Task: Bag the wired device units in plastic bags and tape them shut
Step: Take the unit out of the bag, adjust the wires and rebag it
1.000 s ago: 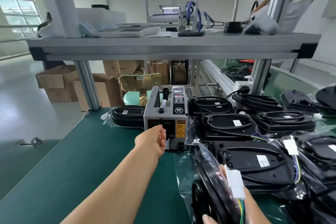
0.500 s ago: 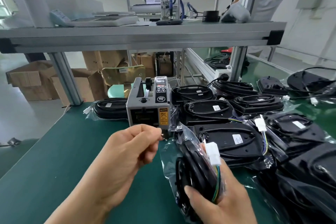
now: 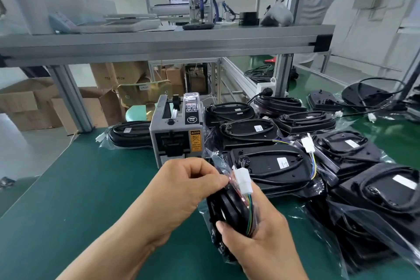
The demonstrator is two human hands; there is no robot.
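Black device units (white connectors), green mat, grey dispenser

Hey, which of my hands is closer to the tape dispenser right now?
Left. The left hand is just in front of the tape dispenser, pinching the top of the bagged unit; the right hand grips that unit lower down, nearer the camera and further right.

Both forearms reach in from below, the left hand curled, thumb and forefinger pinching what seems the top edge of the bagged unit, which the right hand grips upright.
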